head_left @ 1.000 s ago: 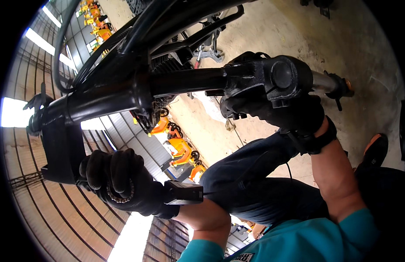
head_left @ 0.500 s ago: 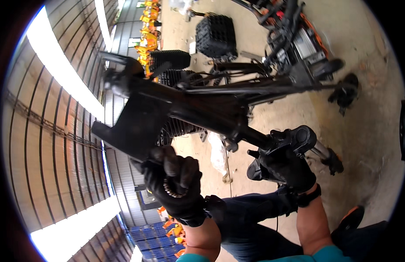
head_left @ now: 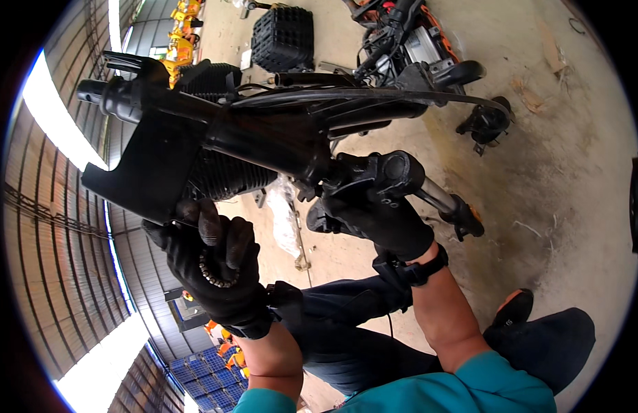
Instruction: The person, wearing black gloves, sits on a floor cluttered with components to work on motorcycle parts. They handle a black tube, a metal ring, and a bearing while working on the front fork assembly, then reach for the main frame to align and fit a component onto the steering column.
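A black scooter frame lies across the view, its head tube [head_left: 264,141] slanting down to the right. My left hand [head_left: 229,296], in a black glove, is closed at the lower edge of the frame's flat black plate [head_left: 143,165]. A ring of small steel balls [head_left: 212,277], like a bearing, rests against that hand's curled fingers. My gloved right hand [head_left: 384,224] grips the front fork [head_left: 400,171] below its crown. The crown sits close against the tube's lower end, and the fork's stem is hidden inside the tube. A silver fork leg [head_left: 437,195] extends past my right hand.
A black crate [head_left: 283,38] stands on the concrete floor beyond the frame. Another partly stripped scooter [head_left: 422,45] is at the upper right. Clear plastic wrap [head_left: 283,220] lies below the frame. Yellow scooters [head_left: 181,45] line the upper left, and blue crates [head_left: 205,378] are at lower left.
My right hand has pushed the fork toward the head tube; the stem that showed between them has gone inside. The view has shifted, so the frame sits farther left.
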`<state>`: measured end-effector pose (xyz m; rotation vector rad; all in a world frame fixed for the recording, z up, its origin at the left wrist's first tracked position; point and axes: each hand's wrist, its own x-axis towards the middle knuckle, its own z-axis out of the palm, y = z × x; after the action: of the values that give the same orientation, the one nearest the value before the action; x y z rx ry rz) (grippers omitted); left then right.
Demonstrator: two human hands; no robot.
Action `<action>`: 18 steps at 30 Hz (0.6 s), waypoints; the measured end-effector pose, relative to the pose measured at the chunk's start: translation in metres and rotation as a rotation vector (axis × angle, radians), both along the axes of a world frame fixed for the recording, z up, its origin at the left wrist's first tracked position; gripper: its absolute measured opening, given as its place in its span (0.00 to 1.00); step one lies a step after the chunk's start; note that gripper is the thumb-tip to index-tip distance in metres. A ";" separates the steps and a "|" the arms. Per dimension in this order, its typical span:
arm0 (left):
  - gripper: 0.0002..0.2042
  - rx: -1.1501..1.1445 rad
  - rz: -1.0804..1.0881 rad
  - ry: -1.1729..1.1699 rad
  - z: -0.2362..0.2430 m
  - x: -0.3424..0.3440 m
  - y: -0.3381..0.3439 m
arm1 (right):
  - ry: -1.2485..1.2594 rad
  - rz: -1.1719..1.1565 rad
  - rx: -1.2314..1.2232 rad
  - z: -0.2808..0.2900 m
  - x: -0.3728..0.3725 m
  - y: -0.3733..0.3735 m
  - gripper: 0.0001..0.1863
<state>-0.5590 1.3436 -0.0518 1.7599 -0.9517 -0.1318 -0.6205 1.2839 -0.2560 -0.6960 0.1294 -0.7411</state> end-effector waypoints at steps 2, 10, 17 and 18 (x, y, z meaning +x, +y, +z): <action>0.12 0.092 0.038 -0.129 -0.003 -0.010 -0.001 | 0.018 -0.066 -0.087 -0.002 -0.001 -0.002 0.10; 0.12 0.241 0.093 -0.348 -0.007 -0.027 0.002 | 0.162 -0.326 -0.522 -0.017 0.004 0.005 0.15; 0.13 0.280 0.117 -0.420 -0.005 -0.026 0.005 | 0.300 -0.247 -0.816 -0.015 0.002 -0.002 0.27; 0.13 0.285 0.114 -0.424 -0.005 -0.028 0.004 | 0.284 -0.274 -0.805 -0.012 0.001 -0.005 0.23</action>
<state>-0.5872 1.3480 -0.0569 2.1511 -1.1735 0.1972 -0.6194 1.2788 -0.2679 -1.5760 0.1893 -0.9579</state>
